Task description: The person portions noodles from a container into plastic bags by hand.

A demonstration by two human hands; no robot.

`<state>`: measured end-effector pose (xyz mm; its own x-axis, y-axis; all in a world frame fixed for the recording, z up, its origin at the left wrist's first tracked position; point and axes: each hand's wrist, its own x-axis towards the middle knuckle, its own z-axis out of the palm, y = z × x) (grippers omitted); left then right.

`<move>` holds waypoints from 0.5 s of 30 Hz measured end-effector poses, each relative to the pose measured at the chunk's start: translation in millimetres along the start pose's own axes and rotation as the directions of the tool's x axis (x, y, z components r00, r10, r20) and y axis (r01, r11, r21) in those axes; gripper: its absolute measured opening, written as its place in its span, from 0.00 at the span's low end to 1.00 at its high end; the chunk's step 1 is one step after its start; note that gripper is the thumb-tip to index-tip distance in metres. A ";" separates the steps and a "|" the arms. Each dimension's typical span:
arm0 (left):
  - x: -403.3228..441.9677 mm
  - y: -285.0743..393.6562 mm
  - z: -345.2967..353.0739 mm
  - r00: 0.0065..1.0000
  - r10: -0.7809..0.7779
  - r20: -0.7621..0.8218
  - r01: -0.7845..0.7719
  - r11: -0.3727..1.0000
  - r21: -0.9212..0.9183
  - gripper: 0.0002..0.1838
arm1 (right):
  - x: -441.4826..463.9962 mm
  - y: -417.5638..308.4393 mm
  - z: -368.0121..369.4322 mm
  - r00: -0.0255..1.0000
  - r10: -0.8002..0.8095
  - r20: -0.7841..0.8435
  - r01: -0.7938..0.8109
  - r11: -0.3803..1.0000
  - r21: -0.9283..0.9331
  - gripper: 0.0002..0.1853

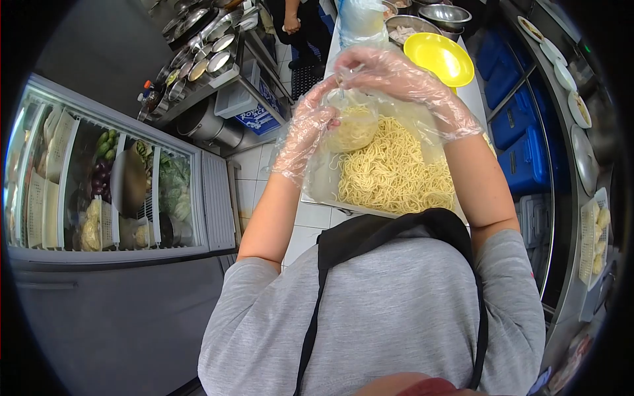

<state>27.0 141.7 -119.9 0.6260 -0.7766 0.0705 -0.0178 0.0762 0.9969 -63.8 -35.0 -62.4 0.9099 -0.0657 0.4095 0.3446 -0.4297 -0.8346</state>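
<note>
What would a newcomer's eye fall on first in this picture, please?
Probably the big heap of pale yellow noodles, just right of the picture's middle. At its far left, the gloved left hand and right hand hold a clear bag of noodles. The bright yellow bowl beyond the right hand stands out too.

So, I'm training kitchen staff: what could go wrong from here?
If the left hand or right hand slips, the bag could spill its noodles. The loose gloves might snag in the bag's gathered plastic. The yellow bowl, close to the right wrist, could get bumped.
</note>
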 end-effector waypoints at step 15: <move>25.7 36.2 15.3 0.979 0.173 -0.110 -0.202 0.916 -0.348 0.31 | -72.0 130.5 100.6 0.926 0.122 0.357 0.226 0.580 -0.783 0.27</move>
<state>30.4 114.9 -81.5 0.6956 -0.6778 0.2382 0.1286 0.4437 0.8869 -61.1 4.2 -237.8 0.9671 0.2082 0.1462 0.2242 -0.9691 -0.1029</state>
